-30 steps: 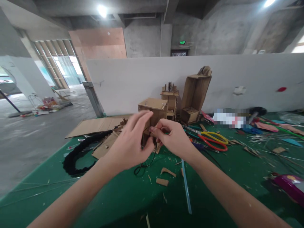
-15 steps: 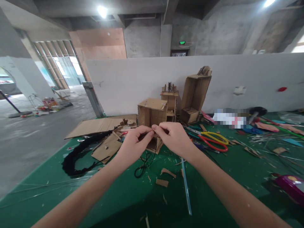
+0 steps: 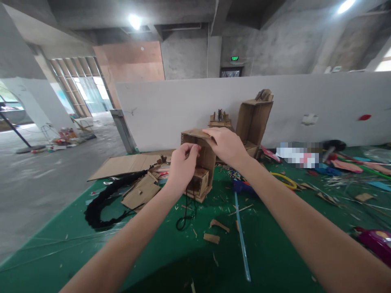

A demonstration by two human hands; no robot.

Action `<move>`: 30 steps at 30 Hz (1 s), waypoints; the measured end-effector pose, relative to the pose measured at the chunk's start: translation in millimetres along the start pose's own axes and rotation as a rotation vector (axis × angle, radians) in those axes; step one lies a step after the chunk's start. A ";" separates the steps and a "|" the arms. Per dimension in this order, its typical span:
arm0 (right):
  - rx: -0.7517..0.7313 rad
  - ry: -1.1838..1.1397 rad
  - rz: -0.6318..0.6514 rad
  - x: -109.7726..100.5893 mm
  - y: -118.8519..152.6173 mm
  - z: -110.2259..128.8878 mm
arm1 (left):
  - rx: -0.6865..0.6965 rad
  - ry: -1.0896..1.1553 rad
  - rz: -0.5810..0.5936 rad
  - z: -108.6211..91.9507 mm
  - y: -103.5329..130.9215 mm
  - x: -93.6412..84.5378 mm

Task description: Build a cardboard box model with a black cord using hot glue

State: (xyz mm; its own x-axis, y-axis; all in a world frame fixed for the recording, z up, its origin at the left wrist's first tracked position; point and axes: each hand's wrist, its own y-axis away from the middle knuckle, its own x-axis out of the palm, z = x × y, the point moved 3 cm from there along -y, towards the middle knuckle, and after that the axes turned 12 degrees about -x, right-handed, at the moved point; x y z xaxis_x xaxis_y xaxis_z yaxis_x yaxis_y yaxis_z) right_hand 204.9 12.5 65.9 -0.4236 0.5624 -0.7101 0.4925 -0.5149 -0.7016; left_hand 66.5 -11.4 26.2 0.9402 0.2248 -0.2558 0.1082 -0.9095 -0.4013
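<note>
In front of me stands an open-fronted cardboard box point(image 3: 210, 162) with a smaller cardboard block point(image 3: 200, 181) inside its lower part. My right hand point(image 3: 226, 144) grips the box's top edge, fingers over the top panel and thumb beneath. My left hand point(image 3: 184, 165) is closed in a pinch at the box's open front. A thin black cord point(image 3: 182, 223) runs up from the table toward that hand; the pinched end is hidden behind the fingers.
Behind are a taller cardboard box point(image 3: 255, 120) and a cardboard piece point(image 3: 220, 120) against a white partition point(image 3: 165, 110). A black braided loop point(image 3: 94, 211) lies left, beside flat cardboard point(image 3: 122, 167). Yellow-handled scissors point(image 3: 285, 180), a blue strip point(image 3: 242, 240) and scraps litter the green table.
My hands, together in front of the box before, are now apart. The right moved up onto the box's top edge; the left shifted slightly up, to the box's opening.
</note>
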 end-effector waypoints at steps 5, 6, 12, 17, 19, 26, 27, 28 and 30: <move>0.126 0.068 -0.029 -2.5 7.0 11.1 | 0.185 -0.105 -0.107 -16.8 -12.1 -4.8; 0.121 0.067 -0.038 -2.8 9.5 14.9 | 0.211 -0.158 -0.111 -18.8 -12.7 -8.0; 0.152 0.019 -0.115 1.6 26.5 29.7 | 0.238 -0.402 -0.055 -18.6 -12.7 -21.0; 0.152 -0.103 -0.148 9.0 34.0 30.3 | 0.197 -0.497 -0.015 -11.9 -13.1 -12.0; 0.156 -0.192 -0.135 12.3 34.2 27.7 | 0.174 -0.433 -0.024 -8.1 -12.7 -7.8; 0.190 -0.325 -0.099 17.9 34.2 19.6 | 0.049 -0.238 -0.050 10.4 -9.7 8.5; 0.191 -0.337 -0.093 18.8 34.5 19.0 | 0.027 -0.209 -0.047 12.9 -9.7 10.4; 0.194 -0.344 -0.089 19.8 34.8 18.4 | 0.008 -0.187 -0.043 15.1 -10.0 11.9; 0.199 -0.344 -0.088 21.4 35.5 17.3 | -0.018 -0.177 -0.035 18.5 -11.2 13.7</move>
State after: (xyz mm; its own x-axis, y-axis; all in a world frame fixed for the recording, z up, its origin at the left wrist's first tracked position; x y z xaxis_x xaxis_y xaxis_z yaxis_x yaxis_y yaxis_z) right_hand 200.2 -5.0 24.8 -0.7039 0.3783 -0.6011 0.3005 -0.6082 -0.7347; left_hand 72.2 8.3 10.9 0.8643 0.3135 -0.3933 0.1474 -0.9055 -0.3979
